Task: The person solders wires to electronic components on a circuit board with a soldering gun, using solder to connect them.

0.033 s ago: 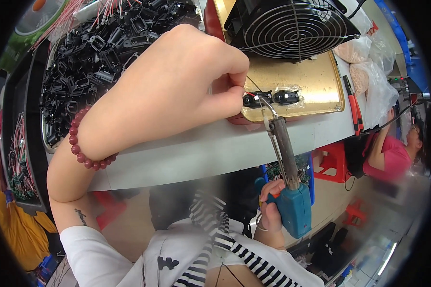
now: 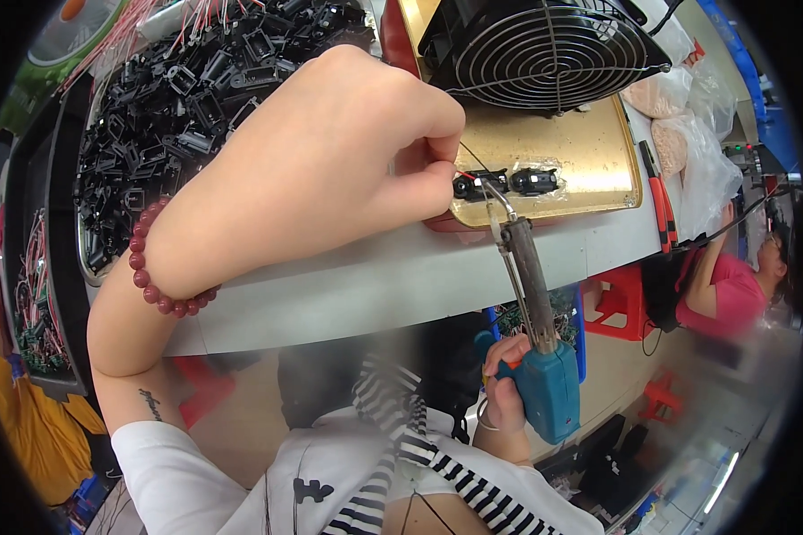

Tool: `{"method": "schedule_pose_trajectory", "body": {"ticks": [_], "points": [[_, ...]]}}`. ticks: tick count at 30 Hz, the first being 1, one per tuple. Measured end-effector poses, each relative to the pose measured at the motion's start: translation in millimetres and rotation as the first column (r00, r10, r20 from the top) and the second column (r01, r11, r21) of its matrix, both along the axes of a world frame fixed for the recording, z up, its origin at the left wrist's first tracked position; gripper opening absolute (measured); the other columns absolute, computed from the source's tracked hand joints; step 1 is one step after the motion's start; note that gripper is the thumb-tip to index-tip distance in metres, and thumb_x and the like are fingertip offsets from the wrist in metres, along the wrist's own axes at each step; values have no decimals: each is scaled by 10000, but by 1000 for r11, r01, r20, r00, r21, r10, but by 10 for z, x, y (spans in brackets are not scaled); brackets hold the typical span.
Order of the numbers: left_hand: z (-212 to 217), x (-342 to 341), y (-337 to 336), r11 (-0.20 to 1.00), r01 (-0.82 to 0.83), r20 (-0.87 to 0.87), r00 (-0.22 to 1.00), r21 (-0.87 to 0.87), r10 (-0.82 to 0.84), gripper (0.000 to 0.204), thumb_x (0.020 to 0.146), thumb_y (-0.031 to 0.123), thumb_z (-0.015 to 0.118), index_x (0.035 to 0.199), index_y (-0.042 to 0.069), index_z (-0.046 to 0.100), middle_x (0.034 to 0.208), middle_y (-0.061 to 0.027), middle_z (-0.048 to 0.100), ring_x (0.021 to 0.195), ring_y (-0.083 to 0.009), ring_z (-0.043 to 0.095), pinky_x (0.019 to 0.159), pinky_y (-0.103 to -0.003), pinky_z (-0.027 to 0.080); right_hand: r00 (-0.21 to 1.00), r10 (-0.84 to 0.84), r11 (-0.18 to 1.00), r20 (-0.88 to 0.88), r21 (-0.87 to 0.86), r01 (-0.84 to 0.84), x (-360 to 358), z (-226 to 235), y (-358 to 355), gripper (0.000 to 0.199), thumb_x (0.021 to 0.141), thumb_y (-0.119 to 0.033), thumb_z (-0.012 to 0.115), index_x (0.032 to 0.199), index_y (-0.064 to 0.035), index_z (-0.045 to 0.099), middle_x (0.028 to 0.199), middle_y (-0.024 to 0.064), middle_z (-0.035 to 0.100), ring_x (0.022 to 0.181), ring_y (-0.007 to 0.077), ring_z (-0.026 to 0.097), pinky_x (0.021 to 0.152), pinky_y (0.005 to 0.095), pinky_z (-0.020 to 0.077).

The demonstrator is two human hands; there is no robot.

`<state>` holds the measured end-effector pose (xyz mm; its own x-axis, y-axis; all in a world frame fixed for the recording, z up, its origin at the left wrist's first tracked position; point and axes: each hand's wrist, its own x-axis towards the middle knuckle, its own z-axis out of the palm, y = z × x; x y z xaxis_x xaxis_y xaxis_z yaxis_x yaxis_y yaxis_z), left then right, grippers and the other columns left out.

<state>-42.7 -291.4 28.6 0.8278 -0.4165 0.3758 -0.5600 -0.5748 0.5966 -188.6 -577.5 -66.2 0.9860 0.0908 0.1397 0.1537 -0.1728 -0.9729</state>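
Note:
My left hand (image 2: 366, 143) reaches over the table, thumb and forefinger pinched on a thin red wire (image 2: 465, 175). The wire's end meets a small black plastic housing (image 2: 478, 185) on a gold-coloured metal plate (image 2: 598, 169). A thin dark lead also runs from the fingers toward that housing. Below the table edge, my right hand (image 2: 506, 401) grips a teal soldering gun (image 2: 551, 392) by its handle. Its bent metal tip touches or nearly touches the housing at the wire's end; I cannot tell which. A second black housing (image 2: 535, 182) sits just right of the first.
A black fan with a wire grille (image 2: 553, 58) stands behind the plate. A tray heaped with black plastic parts (image 2: 178, 134) lies to the left. Red-handled pliers (image 2: 660, 209) and plastic bags (image 2: 700, 160) are at the right. Another person (image 2: 723, 290) sits beyond a red stool (image 2: 617, 303).

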Motion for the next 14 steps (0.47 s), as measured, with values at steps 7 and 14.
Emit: {"method": "schedule_pose_trajectory", "body": {"ticks": [7, 14], "points": [[-26, -1, 7, 1000, -5, 11, 1000, 27, 4, 73, 741, 88, 675, 751, 16, 677, 605, -65, 601, 497, -150, 547, 480, -252, 419, 998, -56, 998, 10, -6, 56, -17, -61, 27, 300, 859, -345, 682, 798, -54, 638, 812, 70, 592, 757, 235, 556, 679, 353, 438], [-49, 1, 16, 1000, 11, 25, 1000, 23, -11, 70, 741, 80, 669, 732, 11, 661, 598, -66, 594, 499, -150, 547, 479, -253, 419, 999, -20, 999, 28, -47, 21, -20, -83, 15, 336, 868, -386, 675, 793, -59, 644, 831, 78, 602, 761, 234, 556, 681, 355, 438]]}}
